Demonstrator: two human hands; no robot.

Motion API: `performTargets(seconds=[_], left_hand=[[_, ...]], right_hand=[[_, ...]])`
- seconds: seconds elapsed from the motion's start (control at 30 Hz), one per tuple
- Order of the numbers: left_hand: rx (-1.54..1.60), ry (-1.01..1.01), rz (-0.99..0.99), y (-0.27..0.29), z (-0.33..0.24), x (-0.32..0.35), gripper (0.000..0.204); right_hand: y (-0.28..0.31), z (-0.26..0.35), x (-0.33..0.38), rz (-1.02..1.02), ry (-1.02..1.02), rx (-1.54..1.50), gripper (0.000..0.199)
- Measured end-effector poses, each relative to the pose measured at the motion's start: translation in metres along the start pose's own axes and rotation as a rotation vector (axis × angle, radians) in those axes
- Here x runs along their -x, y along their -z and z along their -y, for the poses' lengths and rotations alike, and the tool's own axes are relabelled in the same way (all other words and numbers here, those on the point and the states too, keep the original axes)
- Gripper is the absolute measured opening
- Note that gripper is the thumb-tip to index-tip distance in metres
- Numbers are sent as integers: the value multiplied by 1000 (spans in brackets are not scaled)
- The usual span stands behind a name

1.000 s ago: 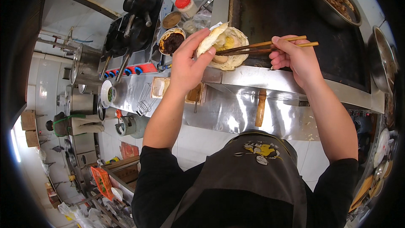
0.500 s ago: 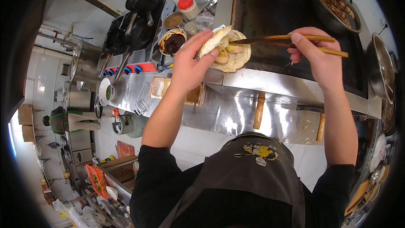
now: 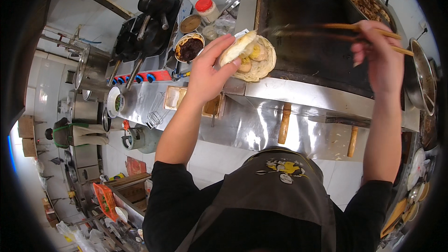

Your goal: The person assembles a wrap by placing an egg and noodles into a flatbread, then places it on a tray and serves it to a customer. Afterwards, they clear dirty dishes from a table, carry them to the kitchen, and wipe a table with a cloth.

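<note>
The left hand (image 3: 206,71) is holding a round, pale bread (image 3: 264,67) near the top middle of the frame. Its thumb and fingers are pinching the left side of the bread, and the top flap is standing partly open. Yellow and tan bits of food (image 3: 256,56) are sitting inside. The right hand (image 3: 384,60), at the upper right, is holding two brown chopsticks (image 3: 343,26), with its fingers closing around them. The chopsticks are pointing left over a big black hot plate (image 3: 303,0), and their tips are looking too blurry to see well. Left of the bread, dark sauce (image 3: 189,50) is filling a tub (image 3: 179,46). A jar with a red lid (image 3: 205,5) is standing above it in the frame. A bowl of brown bits (image 3: 388,9) is resting at the top right. Black pans (image 3: 154,1) are sitting on the stove (image 3: 161,75) at the upper left.
</note>
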State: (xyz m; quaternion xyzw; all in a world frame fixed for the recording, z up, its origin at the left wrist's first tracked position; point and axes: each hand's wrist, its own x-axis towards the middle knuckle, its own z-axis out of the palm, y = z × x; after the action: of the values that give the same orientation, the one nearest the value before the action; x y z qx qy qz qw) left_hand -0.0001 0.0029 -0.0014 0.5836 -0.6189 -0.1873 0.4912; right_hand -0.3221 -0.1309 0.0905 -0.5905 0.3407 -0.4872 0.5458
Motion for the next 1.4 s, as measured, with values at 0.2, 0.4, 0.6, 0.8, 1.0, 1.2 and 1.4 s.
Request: performTargets(seconds=[0.2, 0.4, 0.6, 0.8, 1.0, 1.2, 1.4], left_hand=[[-71, -51, 53, 1, 0, -1, 50], [-32, -14, 93, 4, -7, -4, 55], [43, 31, 107, 4, -6, -4, 57], [-2, 9, 116, 4, -8, -6, 57], [71, 51, 129, 6, -8, -6, 57], [87, 65, 150, 9, -7, -7, 56], [96, 55, 155, 8, -9, -8, 55]], right_hand=[[103, 46, -43, -298, 154, 211, 23], [164, 51, -95, -509, 79, 462, 22], [172, 39, -137, -613, -108, 822, 32], [153, -10, -162, -471, -204, 805, 31], [175, 1, -169, -558, -107, 507, 22], [193, 29, -161, -615, -45, 339, 19], [204, 27, -154, -685, -85, 314, 19]])
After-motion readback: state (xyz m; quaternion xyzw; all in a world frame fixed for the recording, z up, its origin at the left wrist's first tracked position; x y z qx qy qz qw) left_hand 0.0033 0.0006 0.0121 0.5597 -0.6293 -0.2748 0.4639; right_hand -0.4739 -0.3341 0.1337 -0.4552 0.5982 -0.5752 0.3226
